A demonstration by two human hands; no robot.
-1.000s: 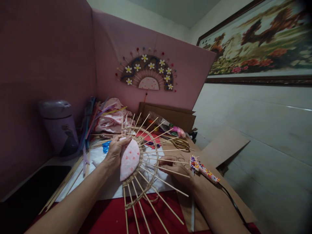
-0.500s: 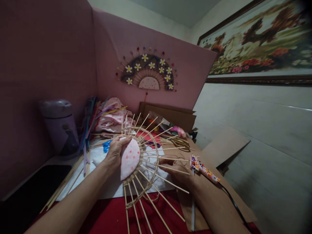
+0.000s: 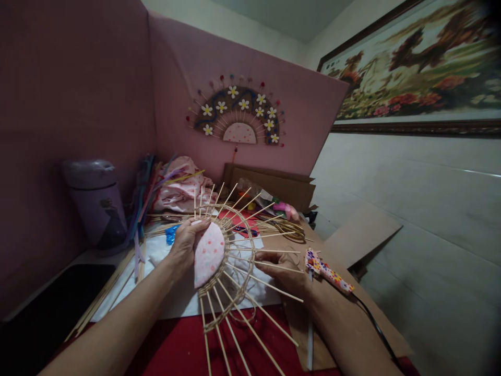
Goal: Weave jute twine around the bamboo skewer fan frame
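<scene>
A half-round frame of thin sticks [image 3: 270, 318] fans out to the right, with twisted cord [image 3: 250, 230] woven across the sticks in an arc. At its centre is a pink half-disc with red dots [image 3: 209, 253]. My left hand [image 3: 186, 245] grips the upper left edge of this half-disc, thumb on its face. On the right side of the frame, my right hand [image 3: 279, 266] has its fingers closed at the outer cord, among the stick ends; the fingertips are partly hidden by sticks. A loop of cord hangs below the arc.
A flower-patterned glue gun [image 3: 329, 274] with a black cable lies right of my right hand on cardboard [image 3: 352, 292]. A purple tumbler [image 3: 97, 209] stands left. Behind are crumpled pink cloth [image 3: 186, 190], scissors [image 3: 291, 230] and loose sticks. A finished flowered fan [image 3: 242, 107] hangs on the pink panel.
The stick frame has turned slightly, its right-hand stick ends shifting a little left and up. My right hand has barely moved, and my left hand keeps its hold.
</scene>
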